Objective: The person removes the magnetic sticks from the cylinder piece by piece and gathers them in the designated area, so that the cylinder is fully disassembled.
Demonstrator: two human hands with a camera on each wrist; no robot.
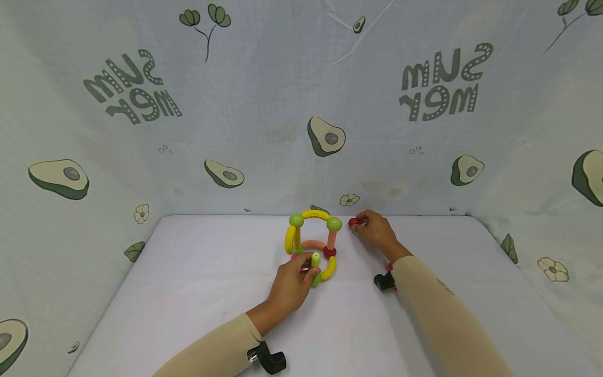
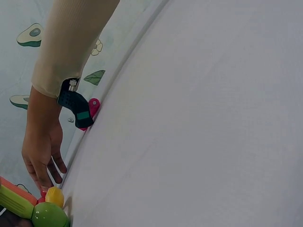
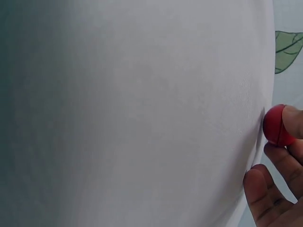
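At the left, the left hand (image 1: 288, 285) reaches in from the near side of the counter (image 1: 212, 262), a wrist camera (image 1: 273, 362) strapped behind it. Its thumb and fingers pinch a green rod (image 1: 316, 260) at the near side of the toy frame (image 1: 313, 244). The rod stands roughly upright, its top end bare.

The frame, of straight and curved rods joined by balls, stands just beyond that hand. A yellow arc (image 1: 315, 214) bridges two green balls at its top; an orange upright (image 1: 332, 240) runs down its right side to a lower red joint (image 1: 330, 252).

The key relation seems to be between rod and loose red ball (image 1: 354, 223): the ball lies right of the rod and farther back, just beside the frame but apart from it. The frame's right side stands between them, so a straight path looks blocked.

The right hand (image 1: 377, 230) grips that ball between thumb and fingers, so it is the nearer hand. Under its forearm, a pink piece (image 1: 390, 267) is mostly hidden.
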